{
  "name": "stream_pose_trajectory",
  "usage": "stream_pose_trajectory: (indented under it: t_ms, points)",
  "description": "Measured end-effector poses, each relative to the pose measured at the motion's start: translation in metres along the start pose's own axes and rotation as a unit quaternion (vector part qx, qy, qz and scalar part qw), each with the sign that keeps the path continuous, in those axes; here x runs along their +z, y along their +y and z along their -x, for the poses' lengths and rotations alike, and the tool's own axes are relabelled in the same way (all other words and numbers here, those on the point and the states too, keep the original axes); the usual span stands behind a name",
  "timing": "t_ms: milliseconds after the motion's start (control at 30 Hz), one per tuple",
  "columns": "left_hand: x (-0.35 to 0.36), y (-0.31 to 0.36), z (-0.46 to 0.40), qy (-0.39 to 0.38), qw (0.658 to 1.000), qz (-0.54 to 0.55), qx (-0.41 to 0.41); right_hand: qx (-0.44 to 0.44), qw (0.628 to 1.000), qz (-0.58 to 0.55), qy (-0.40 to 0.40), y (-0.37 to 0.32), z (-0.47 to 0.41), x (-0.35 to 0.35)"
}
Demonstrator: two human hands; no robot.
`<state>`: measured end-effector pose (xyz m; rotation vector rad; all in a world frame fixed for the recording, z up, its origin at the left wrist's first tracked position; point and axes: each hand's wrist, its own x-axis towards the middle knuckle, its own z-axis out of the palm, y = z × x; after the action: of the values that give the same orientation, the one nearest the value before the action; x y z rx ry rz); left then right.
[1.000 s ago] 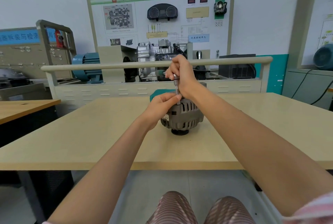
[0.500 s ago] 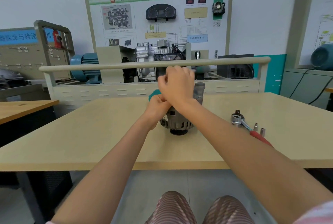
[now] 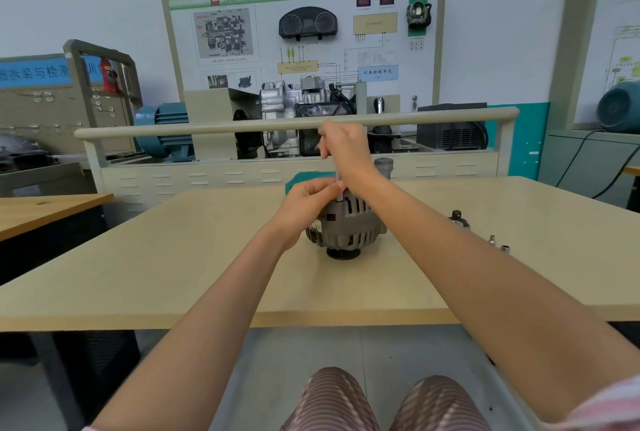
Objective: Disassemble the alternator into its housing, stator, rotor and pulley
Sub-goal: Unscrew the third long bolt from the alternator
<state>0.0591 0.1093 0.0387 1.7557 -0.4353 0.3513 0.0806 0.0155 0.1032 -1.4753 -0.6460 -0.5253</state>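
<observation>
Standing on: the alternator (image 3: 346, 226) sits pulley-down (image 3: 342, 253) on the tabletop (image 3: 173, 257), about midway between the left and right edges and nearer the far edge than the near one.
Open room: bare tabletop lies between the alternator and the near edge, and to its left toward the left edge.
Right side: a ratchet head (image 3: 458, 217) and two small sockets (image 3: 491, 240) lie on the tabletop, apart from the alternator, partly hidden behind the right forearm.
Far edge: a teal object (image 3: 294, 181) shows just behind the hands, and a grey cylinder (image 3: 383, 167) rises behind the right wrist; a rail (image 3: 207, 128) runs beyond the table.
Left hand: the left hand (image 3: 308, 202) rests against the upper left of the alternator, thumb and fingers pinching the lower end of a thin metal tool shaft (image 3: 340, 188) where it meets the housing.
Right hand: the right hand (image 3: 344, 148) is raised above the alternator with the wrist bent, fingers curled round the top of the same upright shaft.
Arms: both forearms reach forward from the near edge and meet over the alternator.
</observation>
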Motion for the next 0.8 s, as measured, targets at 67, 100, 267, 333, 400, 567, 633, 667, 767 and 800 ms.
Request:
stream_pose_trajectory:
  t_ms: [67,100,267,333,400,567,633,667,767,800]
  points:
    - [0.0,0.002,0.0,-0.014,1.0,-0.002,-0.005,0.058,0.993,-0.103,-0.028,-0.002,-0.006,-0.002]
    - [0.0,0.002,0.0,-0.017,1.0,-0.005,-0.007,0.074,0.986,-0.145,-0.039,-0.003,-0.009,-0.003]
    - [0.0,0.004,0.001,0.002,1.0,-0.002,-0.012,0.108,0.97,-0.214,-0.035,-0.004,-0.012,-0.002]
    - [0.0,0.002,0.0,0.009,1.0,-0.001,-0.007,0.097,0.977,-0.188,-0.012,-0.004,-0.01,0.0]
    - [0.001,0.0,-0.001,0.019,1.0,-0.003,-0.006,0.082,0.988,-0.132,0.017,-0.004,-0.007,0.003]
    - [0.002,-0.002,-0.002,0.032,0.999,-0.011,-0.005,-0.053,0.995,0.067,0.057,0.0,0.003,0.009]
    - [0.001,-0.004,-0.003,0.049,0.999,-0.018,-0.011,-0.134,0.951,0.272,0.061,0.004,0.01,0.01]
    - [0.001,-0.004,-0.003,0.059,0.998,-0.028,-0.016,-0.154,0.901,0.398,0.074,0.005,0.013,0.011]
    - [0.003,-0.005,-0.004,0.085,0.995,-0.051,-0.022,-0.14,0.797,0.579,0.097,0.01,0.021,0.013]
    - [0.003,-0.004,-0.003,0.086,0.995,-0.051,-0.019,-0.139,0.802,0.571,0.103,0.01,0.023,0.013]
